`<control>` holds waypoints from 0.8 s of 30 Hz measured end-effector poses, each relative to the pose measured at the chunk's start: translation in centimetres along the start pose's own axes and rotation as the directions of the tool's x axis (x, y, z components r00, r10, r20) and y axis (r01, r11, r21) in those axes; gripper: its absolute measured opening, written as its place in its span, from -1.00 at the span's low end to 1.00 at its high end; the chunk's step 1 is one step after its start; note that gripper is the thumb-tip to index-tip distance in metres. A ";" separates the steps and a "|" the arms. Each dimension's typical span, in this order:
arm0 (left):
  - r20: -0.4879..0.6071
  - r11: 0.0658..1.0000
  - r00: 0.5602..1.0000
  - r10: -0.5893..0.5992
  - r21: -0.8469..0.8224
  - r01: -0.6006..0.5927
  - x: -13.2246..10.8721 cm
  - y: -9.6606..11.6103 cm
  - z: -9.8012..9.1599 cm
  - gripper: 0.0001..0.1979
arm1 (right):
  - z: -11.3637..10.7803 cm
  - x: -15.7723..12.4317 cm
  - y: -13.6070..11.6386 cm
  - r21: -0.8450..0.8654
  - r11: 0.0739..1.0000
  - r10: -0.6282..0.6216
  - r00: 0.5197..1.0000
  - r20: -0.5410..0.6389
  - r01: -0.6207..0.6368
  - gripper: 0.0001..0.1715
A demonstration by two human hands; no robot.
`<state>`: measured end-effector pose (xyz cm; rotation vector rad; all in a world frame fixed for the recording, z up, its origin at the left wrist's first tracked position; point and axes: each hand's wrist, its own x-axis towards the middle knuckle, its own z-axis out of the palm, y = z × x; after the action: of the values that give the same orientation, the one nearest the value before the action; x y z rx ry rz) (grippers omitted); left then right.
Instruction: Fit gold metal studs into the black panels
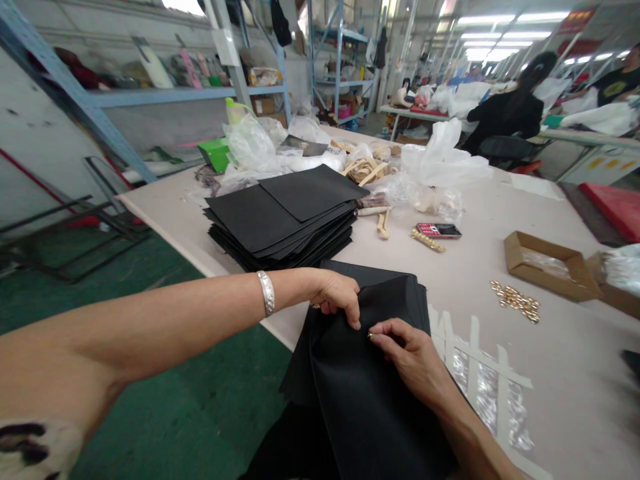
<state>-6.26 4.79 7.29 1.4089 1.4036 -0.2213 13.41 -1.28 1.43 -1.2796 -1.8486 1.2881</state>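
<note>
Draped over the near edge of the table [550,373], partly on top and partly hanging down toward the lap: a black fabric piece [370,400], with what look like a few more black layers beneath it. Pinched at its upper edge by the left hand [340,297], fingers closed over the fold; a silver bracelet [267,292] on that wrist. Just right of it, touching the same fabric, the right hand [407,353], fingers curled shut on a small gold fitting [371,335] pressed against the cloth. Probably a stud or rivet, but too tiny to say for sure.

Beyond the hands, far and left: a thick stack of black sheets [285,220], slightly fanned, touched by neither hand. To the right, well apart from the hands, a loose heap of gold fittings [517,301] on the table, and past it an open cardboard box [550,263]. Near the middle, a phone [439,231] lying flat beside a short gold chain [427,241]. Farther back, crumpled plastic bags [440,163]. Strips of pale tape [480,373] stuck to the table just right of the fabric.

As for progress: seemingly early, midway at best. One piece in hand, a single fitting at the fingertips, no others visible on its surface. No clearly finished pile in view. Plenty left, judging by the tall stack and the heap of loose fittings. At the far right, another person [515,110] seated at a separate table.
</note>
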 end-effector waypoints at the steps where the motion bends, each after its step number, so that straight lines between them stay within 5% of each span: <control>1: 0.023 1.000 1.000 -0.004 -0.012 0.004 -0.1 0.0 0.1 -0.67 | 0.1 0.0 -0.1 -0.015 1.000 -0.001 1.000 0.008 0.001 -0.77; 6: 0.055 0.998 0.998 -0.001 -0.061 0.004 -0.4 -0.3 0.6 -0.67 | 0.2 -0.1 -0.4 -0.076 0.996 -0.038 0.999 -0.002 0.038 -0.80; 15: -0.064 0.997 0.998 -0.025 -0.069 0.021 -1.2 -0.3 1.3 -0.73 | 0.9 -0.5 -1.1 -0.114 0.990 -0.086 0.995 -0.053 0.080 -0.84; 19: -0.092 0.997 0.995 0.035 -0.063 -0.041 -2.0 -0.2 2.4 -0.81 | 1.6 -1.0 -1.0 -0.099 0.993 -0.084 0.987 -0.138 0.070 -0.95; 24: -0.116 0.985 0.984 0.132 -0.100 -0.144 -1.8 -0.4 4.0 -0.84 | 1.6 -1.0 -0.5 -0.086 0.994 -0.078 0.979 -0.191 0.062 -0.86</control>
<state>-4.99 0.60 6.89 1.4396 1.3787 0.0218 12.28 -2.83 1.36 -1.3196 -1.8049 1.0232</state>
